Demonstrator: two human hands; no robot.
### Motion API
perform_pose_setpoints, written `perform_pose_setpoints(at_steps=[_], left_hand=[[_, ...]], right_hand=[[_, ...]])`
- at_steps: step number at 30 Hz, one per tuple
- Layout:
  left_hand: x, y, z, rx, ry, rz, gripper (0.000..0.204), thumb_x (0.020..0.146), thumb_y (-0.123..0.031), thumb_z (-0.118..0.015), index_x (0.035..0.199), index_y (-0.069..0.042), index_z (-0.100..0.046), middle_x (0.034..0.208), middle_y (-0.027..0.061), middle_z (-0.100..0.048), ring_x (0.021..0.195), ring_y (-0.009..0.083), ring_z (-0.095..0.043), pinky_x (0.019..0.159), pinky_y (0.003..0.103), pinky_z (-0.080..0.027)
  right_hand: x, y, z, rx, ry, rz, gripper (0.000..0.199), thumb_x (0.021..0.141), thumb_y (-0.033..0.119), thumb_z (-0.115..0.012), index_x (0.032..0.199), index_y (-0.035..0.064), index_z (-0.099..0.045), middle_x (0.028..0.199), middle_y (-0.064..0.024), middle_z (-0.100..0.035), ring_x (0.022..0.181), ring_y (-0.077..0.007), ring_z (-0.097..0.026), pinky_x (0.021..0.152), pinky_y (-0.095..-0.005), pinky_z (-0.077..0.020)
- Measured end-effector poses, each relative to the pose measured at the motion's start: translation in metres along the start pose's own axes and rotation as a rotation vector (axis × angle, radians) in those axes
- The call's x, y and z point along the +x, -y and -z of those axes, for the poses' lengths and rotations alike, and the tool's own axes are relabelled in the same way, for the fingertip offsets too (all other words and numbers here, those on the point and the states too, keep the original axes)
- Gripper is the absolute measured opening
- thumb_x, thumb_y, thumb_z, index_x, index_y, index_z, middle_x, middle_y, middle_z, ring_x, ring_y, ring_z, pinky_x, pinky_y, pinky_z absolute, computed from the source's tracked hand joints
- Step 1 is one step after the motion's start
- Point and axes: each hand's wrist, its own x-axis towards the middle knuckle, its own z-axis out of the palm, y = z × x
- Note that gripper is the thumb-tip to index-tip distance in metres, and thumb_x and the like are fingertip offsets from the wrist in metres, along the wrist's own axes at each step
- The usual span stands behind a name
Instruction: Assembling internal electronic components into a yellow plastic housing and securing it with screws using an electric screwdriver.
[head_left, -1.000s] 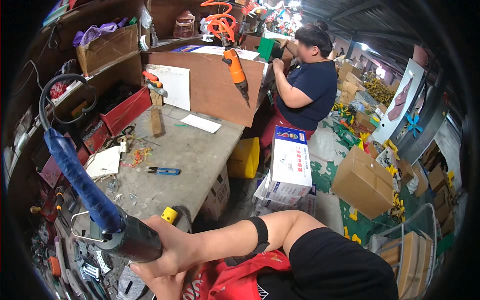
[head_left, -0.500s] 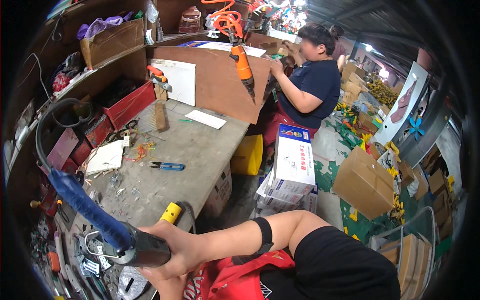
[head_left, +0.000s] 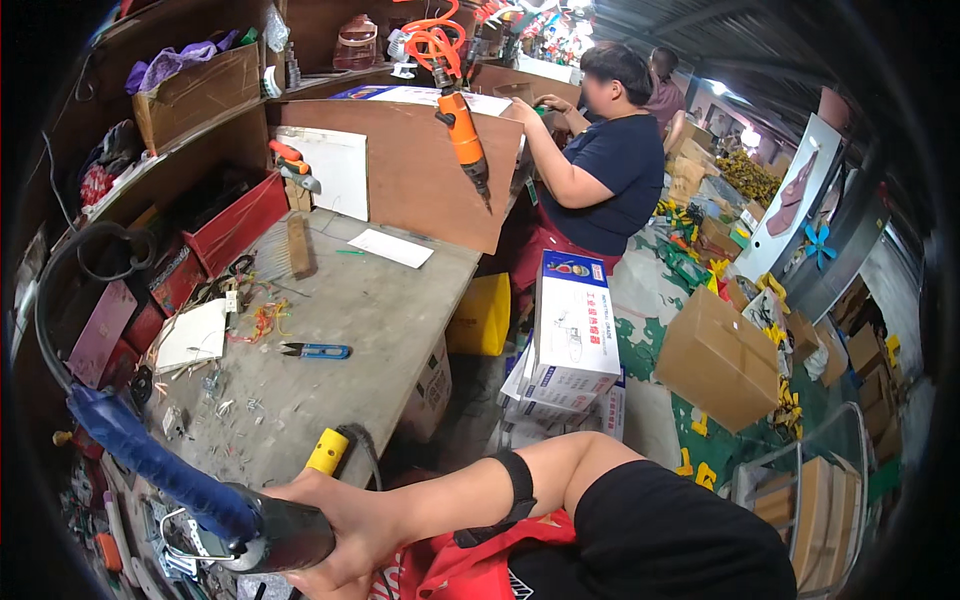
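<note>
Within right hand (head_left: 350, 520), glossy black cylinder (head_left: 296, 536)

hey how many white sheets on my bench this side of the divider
3: an upright sheet by the brown divider, a narrow sheet lying before it, a wider sheet lying left near wires. More may be hidden.

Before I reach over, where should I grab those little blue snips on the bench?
Probably by the blue handle, pinched from above and from the right. The snips lie flat on the bench, with their dark pointed blades facing left, so that approach should avoid the tips.
</note>
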Motion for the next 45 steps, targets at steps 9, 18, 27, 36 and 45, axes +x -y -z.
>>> perform_pose_setpoints(at_steps=[9, 18, 27, 36, 45], left_hand=[[0.031, -0.033, 0.029, 0.019, -0.078, -0.149, 0.052, 0.07, -0.045, -0.068, 0.111, -0.012, -0.064, 0.124, 0.0121, -0.055, 0.114, 0.0318, -0.049, 0.092, 0.047, -0.034], [0.023, -0.042, 0.029, 0.127, -0.074, -0.016, 0.072, 0.07, -0.05, -0.069, 0.13, -0.016, -0.049, 0.14, 0.0098, -0.042, 0.122, 0.0295, -0.043, 0.095, 0.046, -0.035], [-0.001, 0.011, 0.085, -0.043, -0.155, 0.162, 0.071, 0.063, -0.028, -0.079, 0.124, -0.003, -0.052, 0.127, 0.0153, -0.051, 0.12, 0.0357, -0.045, 0.1, 0.045, -0.037], [0.019, 0.012, 0.067, 0.069, 0.018, 0.166, 0.083, 0.052, -0.02, -0.083, 0.127, -0.006, -0.05, 0.112, 0.0115, -0.055, 0.101, 0.0314, -0.051, 0.088, 0.042, -0.039], [0.028, -0.007, 0.088, 0.219, 0.052, 0.12, 0.082, 0.048, -0.011, -0.083, 0.125, -0.004, -0.054, 0.104, 0.0127, -0.057, 0.095, 0.0325, -0.052, 0.084, 0.041, -0.04]], right_hand=[[-0.001, 0.008, 0.022, -0.211, 0.046, -0.113, 0.041, 0.072, 0.019, -0.075, 0.104, -0.0024, -0.058, 0.088, -0.0037, -0.061, 0.08, -0.0133, -0.057, 0.075, -0.0286, -0.0481], [0.054, 0.037, 0.036, 0.074, 0.098, 0.108, 0.053, 0.085, 0.032, -0.061, 0.119, -0.0044, -0.043, 0.084, -0.0092, -0.056, 0.061, -0.0148, -0.052, 0.062, -0.0304, -0.0464], [0.032, 0.028, 0.231, -1.427, -0.465, -0.171, 0.044, 0.082, 0.024, -0.069, 0.118, 0.0033, -0.052, 0.093, -0.0087, -0.06, 0.085, -0.019, -0.058, 0.078, -0.0303, -0.0465], [-0.005, -0.002, 0.263, -1.959, -0.441, -0.144, 0.04, 0.08, 0.013, -0.064, 0.119, 0.0071, -0.057, 0.114, -0.0172, -0.059, 0.108, -0.0354, -0.054, 0.094, -0.0406, -0.0419], [-0.008, -0.048, 0.105, -1.398, 0.023, 0.301, 0.049, 0.087, 0.022, -0.051, 0.132, 0.002, -0.048, 0.135, -0.0156, -0.049, 0.13, -0.0327, -0.04, 0.107, -0.0466, -0.0269]])
